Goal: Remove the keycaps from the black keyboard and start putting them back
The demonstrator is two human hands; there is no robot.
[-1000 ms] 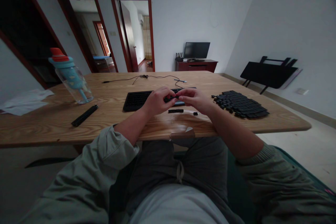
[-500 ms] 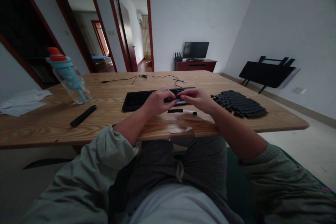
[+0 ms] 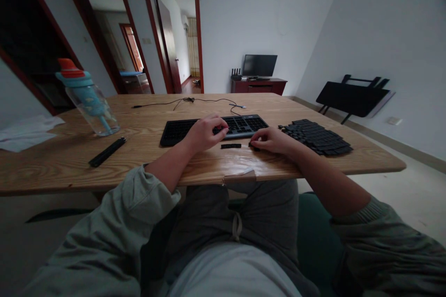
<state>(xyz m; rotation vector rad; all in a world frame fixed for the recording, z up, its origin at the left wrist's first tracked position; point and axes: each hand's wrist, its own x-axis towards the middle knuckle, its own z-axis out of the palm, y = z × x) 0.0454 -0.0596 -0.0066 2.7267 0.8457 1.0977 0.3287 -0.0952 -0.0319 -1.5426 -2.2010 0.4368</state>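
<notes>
1. Two hands worked at the near edge of the table (image 3: 313, 160), apart from each other, each on its own thing.
2. Left hand (image 3: 204, 132) lay curled on the front rim of the keyboard (image 3: 212, 129), fingers bent down onto the keys near its middle; it seemed to steady the board, though whether it pinched a key could not be told.
3. Right hand (image 3: 273, 140) rested on the wood just right of the keyboard, fingertips closed down on a small black keycap (image 3: 251, 145), as if to pick it off the table.
4. Another piece, a long black bar (image 3: 230, 146), lay flat between the hands, just in front of the keyboard and touching neither.
5. Loose keycaps sat in a pile (image 3: 317, 135) to the right, near the right hand, within easy reach of it.
6. Further left, well apart, stood a tilted bottle (image 3: 88, 100) with a dark strip (image 3: 107, 151) lying in front of it.
7. Behind the keyboard, its cable (image 3: 190, 100) trailed loose across the far side of the table.
</notes>
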